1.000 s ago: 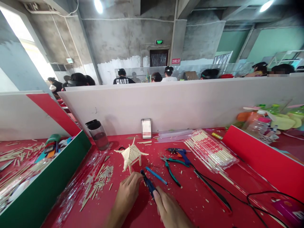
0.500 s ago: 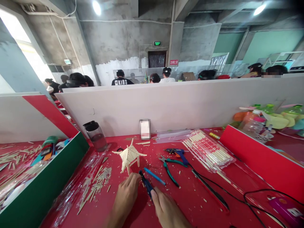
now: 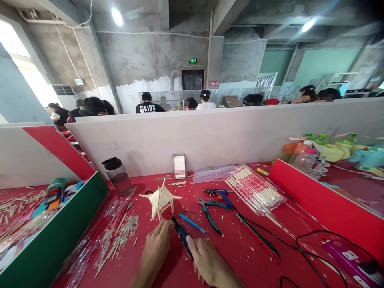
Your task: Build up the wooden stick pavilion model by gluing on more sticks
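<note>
Centrally, the right hand (image 3: 207, 258) holds a dark blue tool (image 3: 182, 235). Left hand (image 3: 159, 238): fingers drawn together at the tool's tip; whether they pinch anything, cannot tell. Just beyond: one stick model (image 3: 162, 199), standing on the red table (image 3: 255, 276). Right of the model: one blue pen-like rod (image 3: 192, 223), one pair of green-handled pliers (image 3: 211, 220).

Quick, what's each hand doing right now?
Right hand: closed, holding the dark blue tool.
Left hand: closed beside the tool's tip; whether it holds anything cannot be told.
</note>
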The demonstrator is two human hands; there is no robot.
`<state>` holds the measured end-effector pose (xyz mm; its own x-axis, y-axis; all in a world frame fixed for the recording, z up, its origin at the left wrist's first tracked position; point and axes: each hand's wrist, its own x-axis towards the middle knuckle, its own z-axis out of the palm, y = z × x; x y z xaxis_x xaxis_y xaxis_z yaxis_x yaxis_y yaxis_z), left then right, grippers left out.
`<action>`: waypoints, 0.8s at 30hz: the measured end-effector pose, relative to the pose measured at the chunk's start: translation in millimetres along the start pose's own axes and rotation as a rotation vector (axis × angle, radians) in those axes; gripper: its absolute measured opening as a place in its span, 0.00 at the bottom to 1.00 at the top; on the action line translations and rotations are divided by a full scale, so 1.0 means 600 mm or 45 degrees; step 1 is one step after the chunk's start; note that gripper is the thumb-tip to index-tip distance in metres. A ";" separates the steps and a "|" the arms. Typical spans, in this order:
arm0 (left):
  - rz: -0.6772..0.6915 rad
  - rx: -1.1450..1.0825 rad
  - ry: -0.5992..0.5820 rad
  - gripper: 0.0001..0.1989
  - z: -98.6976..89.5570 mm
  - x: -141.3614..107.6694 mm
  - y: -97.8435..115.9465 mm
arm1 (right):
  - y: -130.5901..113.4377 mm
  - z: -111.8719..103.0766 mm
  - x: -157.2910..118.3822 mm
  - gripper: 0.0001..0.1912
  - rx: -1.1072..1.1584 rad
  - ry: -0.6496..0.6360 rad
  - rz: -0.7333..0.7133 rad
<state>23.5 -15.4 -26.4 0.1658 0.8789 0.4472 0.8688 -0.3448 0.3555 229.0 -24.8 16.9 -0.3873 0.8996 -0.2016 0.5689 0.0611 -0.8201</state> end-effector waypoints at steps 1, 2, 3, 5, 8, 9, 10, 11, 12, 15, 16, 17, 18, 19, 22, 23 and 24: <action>0.010 0.006 0.000 0.14 0.000 0.000 -0.001 | -0.001 0.002 0.000 0.46 -0.027 0.003 0.009; 0.019 0.009 0.000 0.14 -0.001 0.000 -0.003 | -0.001 0.003 0.000 0.48 -0.053 0.004 0.024; 0.024 0.011 -0.002 0.14 -0.001 0.000 -0.004 | -0.002 0.006 0.000 0.49 -0.075 0.006 0.038; 0.021 0.012 -0.015 0.15 -0.001 -0.001 -0.008 | -0.004 0.010 -0.001 0.50 -0.106 0.015 0.050; -0.010 0.017 -0.028 0.15 0.000 -0.004 -0.013 | -0.008 0.016 -0.003 0.49 -0.184 0.043 0.036; -0.014 0.015 -0.029 0.14 0.001 -0.006 -0.015 | -0.010 0.018 -0.003 0.49 -0.215 0.054 0.027; -0.017 0.012 -0.025 0.14 0.001 -0.007 -0.016 | -0.011 0.019 -0.004 0.48 -0.245 0.066 0.020; -0.018 0.008 -0.022 0.15 0.001 -0.007 -0.016 | -0.012 0.021 -0.004 0.48 -0.274 0.080 0.013; -0.019 0.004 -0.020 0.15 0.000 -0.008 -0.016 | -0.013 0.022 -0.003 0.47 -0.303 0.092 0.004; -0.028 -0.006 -0.017 0.14 0.000 -0.007 -0.015 | -0.012 0.027 0.001 0.46 -0.427 0.116 -0.022; -0.032 -0.009 -0.015 0.14 0.001 -0.006 -0.015 | -0.011 0.029 0.003 0.45 -0.474 0.123 -0.026; -0.035 -0.012 -0.014 0.14 0.002 -0.005 -0.015 | -0.010 0.031 0.005 0.45 -0.516 0.129 -0.028; -0.038 -0.015 -0.014 0.14 0.003 -0.005 -0.016 | -0.009 0.032 0.006 0.44 -0.547 0.138 -0.026; -0.040 -0.019 -0.014 0.14 0.004 -0.004 -0.016 | -0.008 0.034 0.008 0.43 -0.567 0.148 -0.021; -0.043 -0.031 -0.019 0.14 0.006 -0.003 -0.019 | -0.007 0.036 0.008 0.41 -0.590 0.170 -0.007; -0.043 -0.035 -0.020 0.14 0.007 -0.003 -0.019 | -0.006 0.037 0.008 0.40 -0.597 0.173 -0.007; -0.043 -0.039 -0.021 0.14 0.007 -0.003 -0.020 | -0.006 0.037 0.008 0.39 -0.603 0.174 -0.010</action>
<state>14.8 -11.2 -35.1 0.1442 0.8956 0.4209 0.8595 -0.3241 0.3952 208.8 -30.3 6.9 -0.3117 0.9451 -0.0983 0.8461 0.2290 -0.4813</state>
